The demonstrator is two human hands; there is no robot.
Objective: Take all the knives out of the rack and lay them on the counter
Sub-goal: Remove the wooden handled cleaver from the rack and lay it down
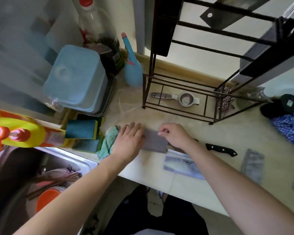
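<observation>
I see the rack (180,102) at the back of the worktop (244,133), a cleaver (155,141) before it, the sink (41,175) left, and possibly two more knives (183,164) right.

No legible text, labels, brands or numbers anywhere in this view. Checked the likely spots: the yellow bottle (15,131) at the left edge has red and yellow print, but it's motion-blurred to colour patches. The clear bottle (92,21) with the red cap has a red mark on its side, unreadable. The flat printed packet (182,164) on the desk (227,133) shows faint dark marks, too smeared to make out. The blue spray bottle (131,65) carries a small pink mark, no letters resolvable.
</observation>
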